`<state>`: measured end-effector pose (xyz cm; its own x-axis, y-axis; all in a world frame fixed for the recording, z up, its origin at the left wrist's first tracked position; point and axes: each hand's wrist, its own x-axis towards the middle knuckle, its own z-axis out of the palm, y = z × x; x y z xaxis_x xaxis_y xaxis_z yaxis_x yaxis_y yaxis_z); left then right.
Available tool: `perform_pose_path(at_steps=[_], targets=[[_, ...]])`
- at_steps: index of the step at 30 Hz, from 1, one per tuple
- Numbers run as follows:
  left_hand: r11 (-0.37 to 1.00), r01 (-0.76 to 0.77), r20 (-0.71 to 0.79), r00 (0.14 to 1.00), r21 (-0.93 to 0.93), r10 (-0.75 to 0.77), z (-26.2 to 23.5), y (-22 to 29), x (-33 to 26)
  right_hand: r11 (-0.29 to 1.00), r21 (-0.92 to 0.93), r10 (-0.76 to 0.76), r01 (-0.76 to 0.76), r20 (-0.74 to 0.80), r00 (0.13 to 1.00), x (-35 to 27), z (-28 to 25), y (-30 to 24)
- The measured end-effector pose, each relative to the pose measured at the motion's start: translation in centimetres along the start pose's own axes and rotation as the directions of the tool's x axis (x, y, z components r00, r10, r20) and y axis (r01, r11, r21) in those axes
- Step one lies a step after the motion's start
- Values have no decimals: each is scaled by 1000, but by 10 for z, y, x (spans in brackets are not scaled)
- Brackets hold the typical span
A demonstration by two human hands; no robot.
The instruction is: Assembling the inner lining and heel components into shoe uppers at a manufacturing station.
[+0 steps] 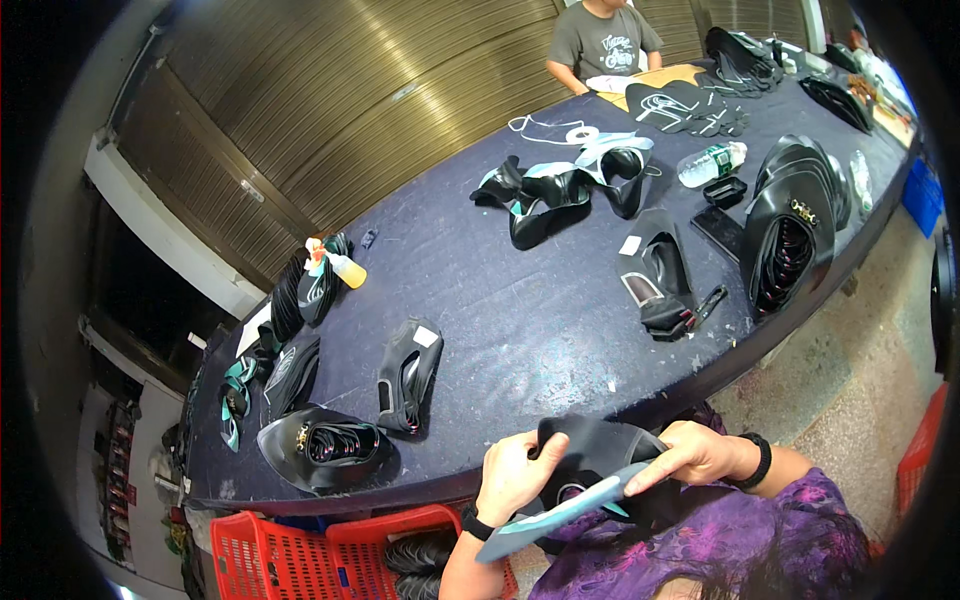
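A black shoe upper (597, 450) with a pale blue lining strip is held up in front of my lap, close to the table's near edge. My left hand (515, 475) grips its left side, thumb lying over the black material. My right hand (692, 458) pinches the right side, where the thumb presses on the pale blue strip (575, 508). That strip slants down to the left across my left wrist. Part of the upper's underside is hidden behind it. On the table nearby lie a single black upper (410, 375) and another black upper with a white label (655, 272).
Nested uppers (325, 450) stand at the near left, and a larger stack (795, 225) at the right beside a phone (717, 232). Farther back are a plastic bottle (711, 164) and a yellow spray bottle (347, 270). Red crates (285, 560) sit below the edge. A person (604, 45) is across the table.
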<state>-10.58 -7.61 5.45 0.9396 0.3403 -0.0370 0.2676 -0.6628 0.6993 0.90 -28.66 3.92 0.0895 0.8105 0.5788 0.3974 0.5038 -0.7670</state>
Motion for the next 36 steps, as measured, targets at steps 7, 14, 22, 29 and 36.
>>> perform_pose_path(at_steps=[7,14,22,29,36], targets=[[519,196,90,971,-832,-222,-5,-8,-3,932,40,361,-360,-194,912,-8,-3,-5],[260,179,173,984,-949,-45,-3,-32,7,640,711,624,-291,-261,737,-15,-1,35],[155,224,233,972,-962,37,3,-46,30,343,938,674,42,-277,685,-18,1,66],[110,244,258,957,-964,135,12,-57,37,501,865,698,31,-424,577,-14,3,82],[106,97,75,977,-990,-198,34,-73,37,548,828,709,121,-536,457,-12,8,106]])
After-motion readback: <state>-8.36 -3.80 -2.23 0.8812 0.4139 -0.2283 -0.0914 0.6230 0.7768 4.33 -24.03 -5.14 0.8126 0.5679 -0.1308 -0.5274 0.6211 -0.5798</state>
